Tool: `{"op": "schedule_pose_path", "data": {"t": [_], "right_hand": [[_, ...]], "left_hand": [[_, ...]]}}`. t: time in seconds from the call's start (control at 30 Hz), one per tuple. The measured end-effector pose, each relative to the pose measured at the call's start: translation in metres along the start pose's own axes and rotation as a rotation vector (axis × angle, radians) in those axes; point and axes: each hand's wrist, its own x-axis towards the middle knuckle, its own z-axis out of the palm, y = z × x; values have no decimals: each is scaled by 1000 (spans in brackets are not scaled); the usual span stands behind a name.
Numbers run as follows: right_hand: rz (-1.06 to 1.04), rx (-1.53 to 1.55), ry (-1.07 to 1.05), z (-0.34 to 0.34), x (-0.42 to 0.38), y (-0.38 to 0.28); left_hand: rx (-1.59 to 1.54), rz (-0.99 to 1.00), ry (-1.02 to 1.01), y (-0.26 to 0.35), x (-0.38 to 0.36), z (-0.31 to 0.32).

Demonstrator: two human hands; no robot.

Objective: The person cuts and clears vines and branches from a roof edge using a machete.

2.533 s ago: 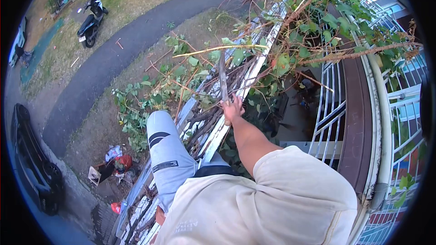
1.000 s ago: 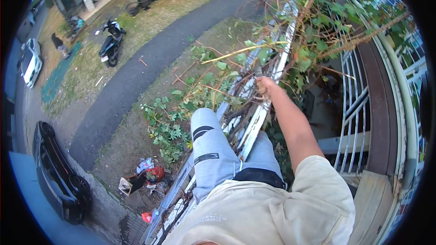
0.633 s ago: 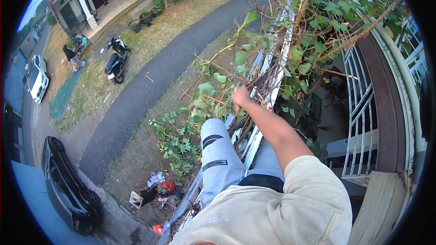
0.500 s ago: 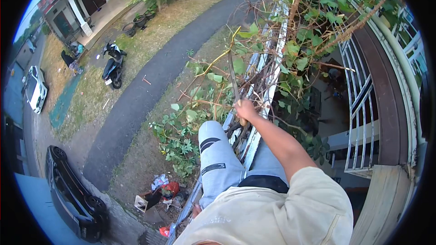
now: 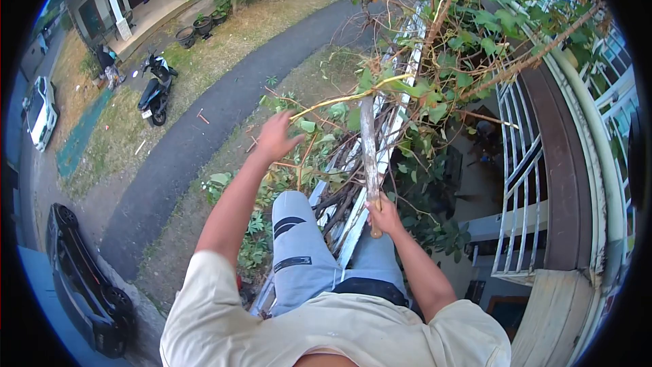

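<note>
- Your right hand (image 5: 384,215) is clamped around the handle of the machete (image 5: 369,143), beside the right edge of the white beam (image 5: 352,234).
- The machete's far end meets the yellow branch (image 5: 339,100) in view.
- Your left hand (image 5: 277,137), thumb apart from fingers, is at the branch's left end, beyond the beam's left edge; I cannot tell whether it grips.
- Dry stems (image 5: 339,207) line that edge.

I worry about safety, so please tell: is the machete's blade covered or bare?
Bare: the blade shows its stained, greyish surface beyond the right hand, uncovered.
</note>
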Motion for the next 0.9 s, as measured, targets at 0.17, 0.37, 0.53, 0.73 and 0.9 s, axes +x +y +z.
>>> {"op": "schedule_pose_path", "data": {"t": [0.17, 0.37, 0.53, 0.73, 0.9], "right_hand": [[-103, -77, -43, -21, 2, -20], [61, 34, 1, -34, -35, -39], [286, 555, 338, -26, -95, 31], [476, 897, 526, -29, -134, 59], [654, 953, 521, -27, -137, 98]], "left_hand": [[56, -37, -181, 43, 125, 126], [-131, -315, -451, 47, 172, 190], [-2, -355, -416, 6, 187, 245], [-34, -262, -479, -4, 206, 284], [-121, 156, -346, -25, 148, 348]]}}
